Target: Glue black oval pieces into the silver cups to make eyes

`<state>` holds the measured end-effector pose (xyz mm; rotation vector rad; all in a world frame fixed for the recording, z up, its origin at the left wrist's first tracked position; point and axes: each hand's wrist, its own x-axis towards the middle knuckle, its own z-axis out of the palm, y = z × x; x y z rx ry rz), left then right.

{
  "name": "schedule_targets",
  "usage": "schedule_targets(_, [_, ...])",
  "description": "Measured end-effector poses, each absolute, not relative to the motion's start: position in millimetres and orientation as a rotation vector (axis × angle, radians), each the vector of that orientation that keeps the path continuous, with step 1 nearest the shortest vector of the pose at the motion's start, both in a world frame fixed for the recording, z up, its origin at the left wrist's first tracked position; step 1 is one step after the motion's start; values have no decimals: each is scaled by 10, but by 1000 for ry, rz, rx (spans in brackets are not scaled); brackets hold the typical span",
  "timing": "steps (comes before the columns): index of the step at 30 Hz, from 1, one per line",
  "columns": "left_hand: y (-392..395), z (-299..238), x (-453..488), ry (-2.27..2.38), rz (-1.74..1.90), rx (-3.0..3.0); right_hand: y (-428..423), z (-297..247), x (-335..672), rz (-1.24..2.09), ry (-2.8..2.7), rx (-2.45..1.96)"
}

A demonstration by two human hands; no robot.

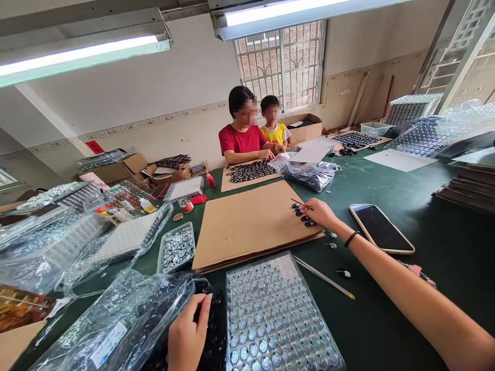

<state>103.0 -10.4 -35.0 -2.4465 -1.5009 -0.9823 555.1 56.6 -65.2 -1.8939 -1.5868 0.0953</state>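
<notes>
My right hand [320,212] is closed around a thin brown stick [298,203] at the right edge of a cardboard sheet [247,219]. Beneath its fingers, several small shiny black pieces [308,223] lie in a short row on the cardboard. Lower down, my left hand [189,332] has its fingers curled with thumb and fingertips together, over black pieces beside an open plastic bag [154,304]. Whatever it pinches is hidden. Between my arms stands a clear tray [276,314] with rows of round silvery pieces with thin wires.
A tub of small silvery discs [178,247] stands left of the cardboard. A metal ruler-like strip [327,278], a phone [381,228] and a few loose wired discs [343,273] lie to the right. Across the table, a person in red [242,141] works beside another person in yellow [275,135].
</notes>
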Motion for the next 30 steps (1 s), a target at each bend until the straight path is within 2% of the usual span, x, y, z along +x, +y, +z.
schedule_targets(30, [-87, -375, 1014, -1488, -919, -2453, 547, -642, 5610, 69, -1675, -1864])
